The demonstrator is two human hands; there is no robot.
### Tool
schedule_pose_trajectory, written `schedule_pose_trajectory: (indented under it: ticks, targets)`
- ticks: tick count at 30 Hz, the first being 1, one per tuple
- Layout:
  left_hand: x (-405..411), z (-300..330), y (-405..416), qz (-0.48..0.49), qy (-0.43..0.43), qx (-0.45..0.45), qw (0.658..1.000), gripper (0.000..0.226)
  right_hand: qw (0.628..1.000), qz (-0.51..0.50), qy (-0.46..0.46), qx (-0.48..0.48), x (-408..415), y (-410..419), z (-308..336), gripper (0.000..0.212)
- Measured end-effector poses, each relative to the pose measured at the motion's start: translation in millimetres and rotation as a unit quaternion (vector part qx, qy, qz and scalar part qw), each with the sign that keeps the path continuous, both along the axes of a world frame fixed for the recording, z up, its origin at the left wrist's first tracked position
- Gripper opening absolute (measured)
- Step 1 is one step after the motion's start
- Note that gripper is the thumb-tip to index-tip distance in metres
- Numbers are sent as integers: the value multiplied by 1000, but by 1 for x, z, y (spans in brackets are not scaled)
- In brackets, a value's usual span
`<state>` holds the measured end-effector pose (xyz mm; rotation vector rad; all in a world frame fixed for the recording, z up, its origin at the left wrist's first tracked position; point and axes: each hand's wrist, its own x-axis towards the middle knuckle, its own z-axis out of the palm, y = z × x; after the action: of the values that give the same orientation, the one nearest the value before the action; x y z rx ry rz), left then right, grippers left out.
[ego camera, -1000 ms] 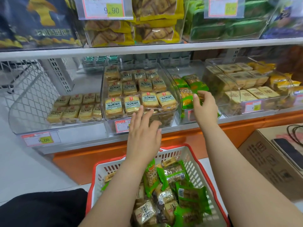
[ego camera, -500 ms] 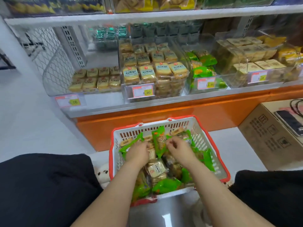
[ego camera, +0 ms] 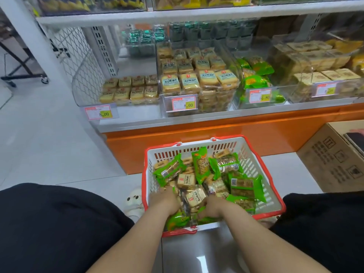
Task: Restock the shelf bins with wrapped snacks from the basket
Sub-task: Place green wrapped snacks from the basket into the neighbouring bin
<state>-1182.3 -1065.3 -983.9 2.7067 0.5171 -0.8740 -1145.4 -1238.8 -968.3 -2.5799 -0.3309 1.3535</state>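
Two hands buried among crinkly wrapped snacks point(ego camera: 245, 187) in slatted plastic basket point(ego camera: 254, 152), lower centre.
Left hand point(ego camera: 165, 200), right hand point(ego camera: 215, 207): fingers hidden, grip unclear. Three clear bins point(ego camera: 199, 113) above.

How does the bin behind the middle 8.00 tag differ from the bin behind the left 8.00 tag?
The middle bin is stacked near full with teal-labelled packets; the left bin holds one low layer of plainer tan packets. The middle bin's front stands taller. Both are clear plastic, on the same shelf.

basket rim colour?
Red rim on a white slatted basket, clearest in the head view.
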Motion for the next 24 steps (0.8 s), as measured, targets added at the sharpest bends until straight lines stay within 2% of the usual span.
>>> schedule_pose_trajectory:
  ticks: [2,4,6,8,9,11,12,13,14,16,18,20,22,24]
  targets:
    - [3,4,-1,-4,-87,16,996,53,989,-112,29,88,11,-6,11,54]
    - [12,14,-2,22,-160,11,987,43,934,-278,92,202,21,-11,26,45]
    - [21,27,-4,90,-177,-70,978,41,861,-394,141,288,31,-18,35,49]
    - [27,39,-10,156,-124,-218,955,49,805,-446,180,347,39,-23,42,54]
    - [28,44,-13,213,-94,-319,919,52,781,-463,197,371,41,-23,42,59]
    - [28,49,-17,334,-37,-540,772,47,742,-494,210,401,41,-23,40,65]
    - [29,50,-17,360,-26,-604,710,41,730,-506,208,410,41,-23,39,65]
    - [31,51,-16,368,-23,-639,675,42,721,-517,201,416,42,-22,37,64]
    - [32,51,-16,370,-29,-643,670,54,723,-523,179,415,42,-20,37,63]
    - [36,50,-18,371,-58,-623,686,76,766,-500,89,394,47,-19,34,64]
    - [40,55,-21,362,-86,-602,707,75,812,-450,-47,368,51,-22,42,61]
    - [45,55,-21,354,-109,-596,713,79,799,-438,-144,385,56,-28,55,51]
    - [53,55,-19,362,-131,-609,694,84,792,-429,-179,396,62,-33,69,47]
    - [59,61,-22,384,-154,-621,666,87,803,-395,-251,369,66,-35,74,46]
